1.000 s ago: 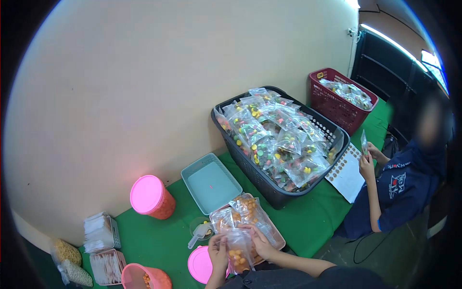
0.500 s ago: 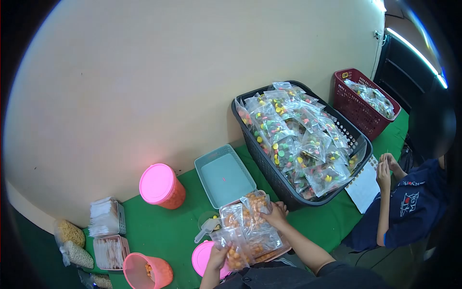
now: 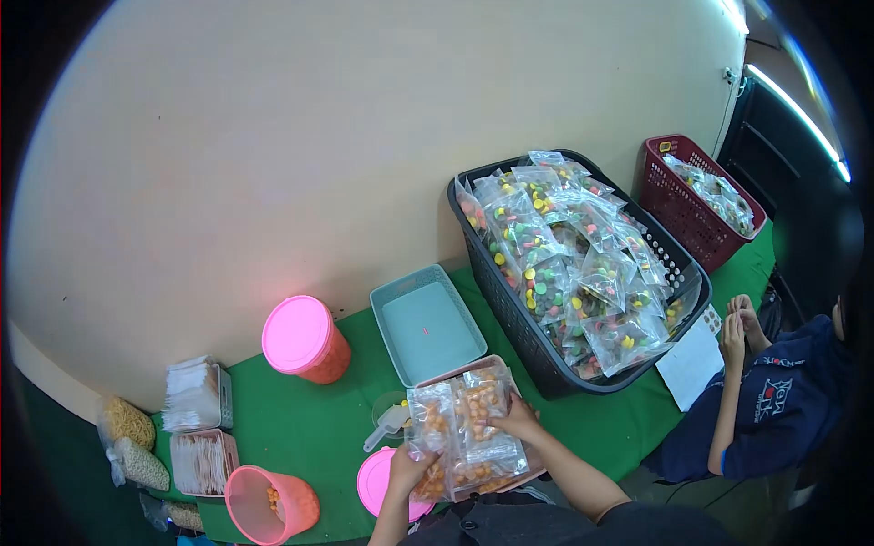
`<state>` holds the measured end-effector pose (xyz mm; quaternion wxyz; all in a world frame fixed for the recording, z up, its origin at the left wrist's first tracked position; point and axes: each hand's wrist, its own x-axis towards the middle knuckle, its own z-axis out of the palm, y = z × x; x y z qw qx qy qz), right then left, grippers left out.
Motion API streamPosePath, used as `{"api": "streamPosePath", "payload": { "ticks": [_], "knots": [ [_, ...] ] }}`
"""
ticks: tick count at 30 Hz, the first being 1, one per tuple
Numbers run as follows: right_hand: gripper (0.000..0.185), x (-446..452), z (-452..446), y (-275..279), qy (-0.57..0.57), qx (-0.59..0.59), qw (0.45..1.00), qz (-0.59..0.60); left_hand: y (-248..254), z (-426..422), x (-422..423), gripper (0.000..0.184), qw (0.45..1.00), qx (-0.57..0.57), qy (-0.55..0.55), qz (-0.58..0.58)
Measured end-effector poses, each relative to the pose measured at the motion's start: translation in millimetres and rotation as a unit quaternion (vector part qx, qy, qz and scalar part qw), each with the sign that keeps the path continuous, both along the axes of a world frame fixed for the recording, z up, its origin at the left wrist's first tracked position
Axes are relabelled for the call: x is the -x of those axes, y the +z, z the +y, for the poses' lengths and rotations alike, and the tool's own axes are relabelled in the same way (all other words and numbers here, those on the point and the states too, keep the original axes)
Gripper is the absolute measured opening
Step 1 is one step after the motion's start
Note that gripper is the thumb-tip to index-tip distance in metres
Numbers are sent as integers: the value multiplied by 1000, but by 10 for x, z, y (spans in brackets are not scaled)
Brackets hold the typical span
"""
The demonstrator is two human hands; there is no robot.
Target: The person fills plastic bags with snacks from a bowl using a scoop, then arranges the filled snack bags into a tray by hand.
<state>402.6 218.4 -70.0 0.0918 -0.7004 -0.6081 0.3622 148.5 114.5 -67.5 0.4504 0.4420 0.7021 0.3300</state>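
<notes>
Several clear bags of orange balls (image 3: 477, 405) lie in a pale pink tray (image 3: 531, 455) near my body. My left hand (image 3: 411, 468) grips the edge of a bag (image 3: 437, 469) at the tray's left side, its fingers partly hidden. My right hand (image 3: 517, 419) rests on the bags at the tray's right side, fingers bent over the plastic; whether it grips a bag is unclear. A white scoop (image 3: 390, 426) lies left of the tray, and a pink lid (image 3: 375, 478) is partly under my left hand.
An empty blue-green tray (image 3: 428, 323) lies beyond. The black basket (image 3: 564, 364) holds bags of coloured sweets; a maroon basket (image 3: 683, 205) stands behind. A pink-lidded tub (image 3: 300, 337), an open tub (image 3: 273, 505) and packet trays (image 3: 202, 462) are left. A co-worker (image 3: 765, 400) is right.
The bag that both hands held up is now down at the tray's left side by my left hand. My right hand has moved right onto the bags. The co-worker's hands no longer show a raised packet.
</notes>
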Motion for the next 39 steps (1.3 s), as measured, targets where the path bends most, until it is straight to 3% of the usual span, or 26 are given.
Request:
{"api": "streamPosePath", "payload": {
  "ticks": [1,2,5,6,8,12,14,19,21,22,24,25,27,28,30,32,35,37,38,39],
  "knots": [
    [104,-63,40,-86,-5,29,994,105,150,-25,1,56,997,-70,29,5],
    [103,-100,64,-178,-9,57,976,209,151,-43,36,56,997,-70,31,6],
    [98,-116,44,224,37,60,968,241,6,-100,214,66,997,31,51,-47],
    [98,-98,36,-5,40,60,968,241,13,-91,213,66,997,31,54,-47],
    [94,-71,49,-672,79,-21,968,239,49,-25,176,67,972,95,-92,-195],
    [90,92,-69,-417,33,15,961,276,94,-1,-49,64,977,73,-59,-190],
    [83,133,-90,-334,88,48,882,460,131,29,-58,65,973,49,-65,-217],
    [73,207,-269,-86,-4,-32,916,401,213,-27,-10,65,976,47,-58,-207],
    [61,185,-225,255,45,157,849,503,172,-38,35,65,972,40,-51,-225],
    [61,191,-216,156,45,158,849,503,144,-50,61,65,968,33,-45,-244],
    [57,190,-212,-111,153,184,853,464,79,-110,130,62,961,43,-79,-261],
    [57,228,-247,29,152,185,853,464,104,-122,151,59,953,52,-113,-277],
    [68,386,-341,275,281,157,841,435,273,-132,186,55,953,60,-136,-263],
    [68,457,-376,241,278,157,842,435,345,-133,204,51,953,67,-159,-248],
    [81,589,-467,180,143,76,876,454,268,-187,314,52,951,63,-165,-254],
    [91,676,-458,198,156,109,887,422,182,-224,388,54,949,58,-169,-259],
    [84,782,-482,140,254,20,870,422,152,-267,426,54,954,83,-152,-246],
    [89,759,-406,515,386,-34,858,337,66,-332,431,63,940,40,-74,-332],
    [89,725,-317,597,385,-34,858,338,-20,-369,457,63,940,41,-73,-332],
    [90,654,-223,666,400,63,832,379,-138,-418,509,70,922,5,-29,-386]
  ]
}}
